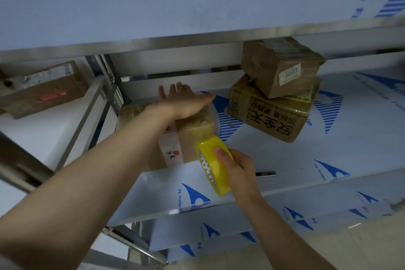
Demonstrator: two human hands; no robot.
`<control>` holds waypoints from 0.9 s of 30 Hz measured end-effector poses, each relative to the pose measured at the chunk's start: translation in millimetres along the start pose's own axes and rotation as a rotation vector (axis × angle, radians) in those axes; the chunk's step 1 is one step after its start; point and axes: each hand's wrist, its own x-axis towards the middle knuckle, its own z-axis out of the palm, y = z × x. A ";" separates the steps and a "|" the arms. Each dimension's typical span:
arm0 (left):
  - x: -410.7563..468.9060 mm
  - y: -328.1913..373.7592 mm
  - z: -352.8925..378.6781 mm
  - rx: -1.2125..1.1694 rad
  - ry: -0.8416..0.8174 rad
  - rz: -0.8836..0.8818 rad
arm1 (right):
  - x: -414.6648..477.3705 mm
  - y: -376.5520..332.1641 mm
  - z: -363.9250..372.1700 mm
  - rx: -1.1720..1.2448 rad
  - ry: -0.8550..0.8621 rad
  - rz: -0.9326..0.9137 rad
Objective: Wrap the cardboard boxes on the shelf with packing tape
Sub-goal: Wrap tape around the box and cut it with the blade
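Far to the left of the middle box, on the neighbouring rack, a flat carton lies on its own, well out of reach of this job. The person's left hand lies flat on top of the middle box, with the fingers straight and spread toward the back of the shelf. I take it the palm is there to pin the box down so it does not slide when tape is pulled.

The middle box sits near the shelf's front edge, with a white label on its near face. A glossy yellowish strip runs over its top right corner and down toward the tape roll, which hangs just in front of the box's lower right corner. The right hand grips that roll with one fingertip pressed on the outer band (the toothed pattern on the roll's side may be a cutter or only print, I can't tell). Holding it low and close looks meant to keep the strip taut against the cardboard.

Just right of the roll, a small dark metal piece lies on the shelf, too small to name. Further right of the middle box two more cartons are stacked clear of the taping, the printed box below and the labelled box tilted on top.
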 end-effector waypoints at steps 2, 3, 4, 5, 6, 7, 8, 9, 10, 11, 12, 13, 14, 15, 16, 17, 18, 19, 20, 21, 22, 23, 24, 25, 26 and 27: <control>12.5 24.5 15.1 0.037 0.117 0.018 | 3.2 3.3 1.4 0.032 0.000 0.014; 18.2 32.0 26.7 0.067 0.136 0.030 | 5.2 5.4 1.6 0.035 0.003 0.018; 22.8 35.5 36.6 0.095 0.132 0.031 | 6.7 6.9 2.0 0.035 0.007 0.023; 27.7 34.9 43.2 0.115 0.128 0.019 | 8.2 8.6 1.8 0.033 0.013 0.019; 32.5 33.2 44.4 0.128 0.127 0.004 | 10.3 10.2 1.6 0.030 0.019 0.007; 36.2 32.3 42.1 0.140 0.118 -0.013 | 11.2 12.5 1.5 0.023 0.017 0.005; 36.4 32.6 39.6 0.153 0.099 -0.031 | 10.7 13.3 1.4 0.019 0.014 0.005; 35.7 35.1 37.7 0.163 0.095 -0.044 | 10.7 13.9 1.8 0.023 0.006 0.006; 35.2 39.3 38.5 0.172 0.112 -0.042 | 11.2 14.8 2.4 0.023 -0.001 0.010; 35.0 44.5 41.4 0.181 0.139 -0.026 | 12.4 14.9 3.0 0.015 -0.006 0.006; 34.4 49.0 46.4 0.192 0.158 -0.005 | 12.5 14.3 3.9 0.011 -0.010 0.000; 34.5 52.1 50.6 0.193 0.166 0.010 | 12.5 13.7 4.1 0.020 -0.013 -0.006; 37.7 53.1 51.7 0.177 0.159 0.021 | 13.2 13.3 3.0 0.035 -0.009 -0.017; 39.4 51.2 50.4 0.140 0.135 0.018 | 13.0 13.4 0.5 0.050 -0.014 -0.021; 40.5 47.6 48.7 0.099 0.112 0.002 | 13.1 12.6 -2.4 0.060 -0.018 -0.012; 42.1 45.6 46.4 0.068 0.109 -0.011 | 13.7 11.4 -5.3 0.068 -0.024 -0.005; 42.4 44.7 45.8 0.059 0.121 -0.009 | 15.3 11.8 -7.9 0.063 -0.038 0.000; 42.0 44.4 46.4 0.070 0.131 0.003 | 16.6 14.0 -9.0 0.063 -0.055 0.002; 42.2 44.8 46.5 0.082 0.130 0.014 | 17.1 15.0 -8.5 0.064 -0.066 0.000; 44.6 43.1 44.4 0.073 0.117 0.014 | 17.2 15.6 -7.6 0.064 -0.065 -0.009; 48.0 40.1 40.0 0.045 0.097 -0.003 | 16.9 16.1 -7.2 0.066 -0.055 -0.023; 53.9 34.5 35.0 0.008 0.093 -0.034 | 16.0 16.2 -7.0 0.058 -0.057 -0.032; 61.5 26.7 29.6 -0.018 0.109 -0.076 | 15.5 16.2 -6.8 0.042 -0.062 -0.036; 66.0 18.2 26.6 -0.014 0.126 -0.114 | 15.4 17.1 -6.4 0.033 -0.062 -0.036; 68.0 10.6 27.2 -0.008 0.126 -0.135 | 15.5 18.1 -6.1 0.029 -0.063 -0.033; 69.6 5.4 28.6 -0.024 0.113 -0.140 | 16.2 19.0 -6.2 0.025 -0.062 -0.031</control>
